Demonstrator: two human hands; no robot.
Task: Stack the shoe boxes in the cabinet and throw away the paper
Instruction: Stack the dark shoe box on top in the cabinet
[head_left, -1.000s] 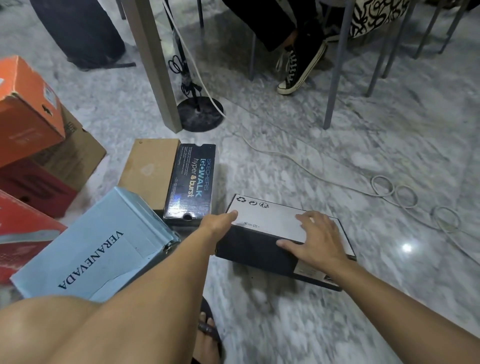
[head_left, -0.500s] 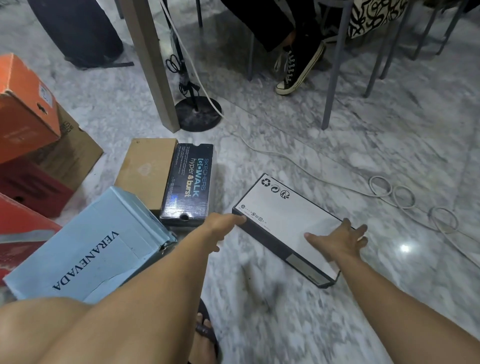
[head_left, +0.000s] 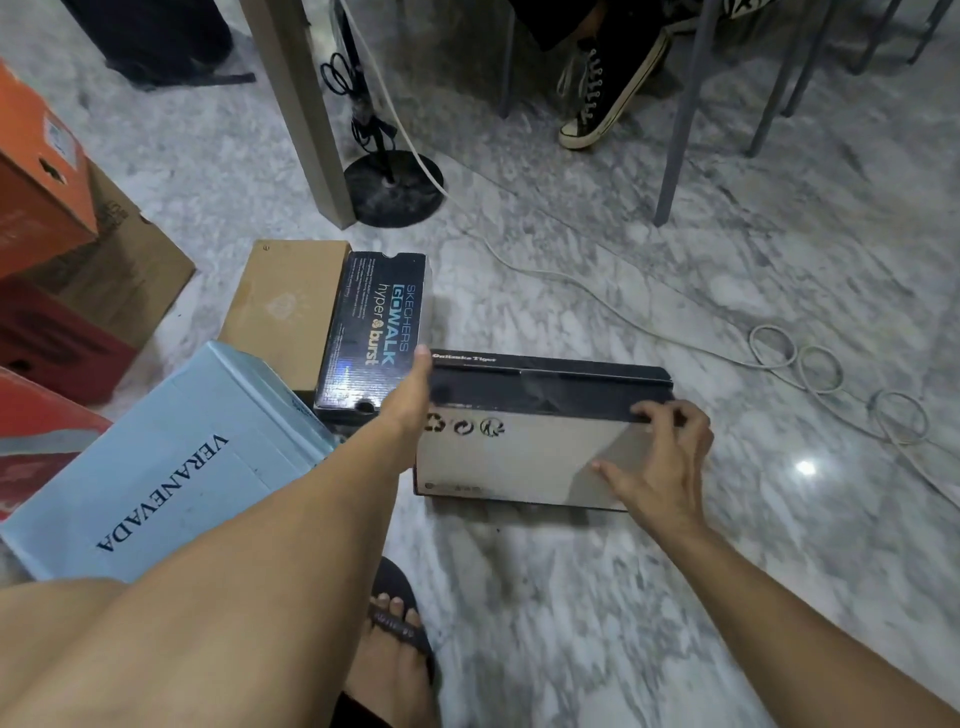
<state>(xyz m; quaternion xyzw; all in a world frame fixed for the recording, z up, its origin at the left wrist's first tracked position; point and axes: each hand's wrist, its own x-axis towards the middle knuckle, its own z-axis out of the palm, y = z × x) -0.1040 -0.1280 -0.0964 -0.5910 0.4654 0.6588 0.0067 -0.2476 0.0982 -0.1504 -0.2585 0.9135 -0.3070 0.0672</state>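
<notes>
A black shoe box (head_left: 524, 462) with a white underside stands tipped on its long side on the marble floor, white face toward me. My left hand (head_left: 410, 397) holds its left end, thumb up along the edge, fingers hidden behind it. My right hand (head_left: 662, 457) grips the upper right edge, fingers curled over the black rim and thumb on the white face. Left of it lie a black Skechers box (head_left: 374, 332), a brown box (head_left: 283, 306) and a light blue box (head_left: 166, 467). No paper or cabinet is in view.
Orange (head_left: 36, 176), cardboard (head_left: 130, 260) and red boxes (head_left: 52, 343) pile at the left edge. A table leg (head_left: 301, 104), a round stand base (head_left: 395, 187), a white cable (head_left: 623, 317), chair legs (head_left: 680, 104) and a seated person's sneaker (head_left: 602, 98) lie ahead.
The black box, flat on the floor before, has swung round and been tipped up onto its long side. My right hand moved from the flat white face to grip its upper edge.
</notes>
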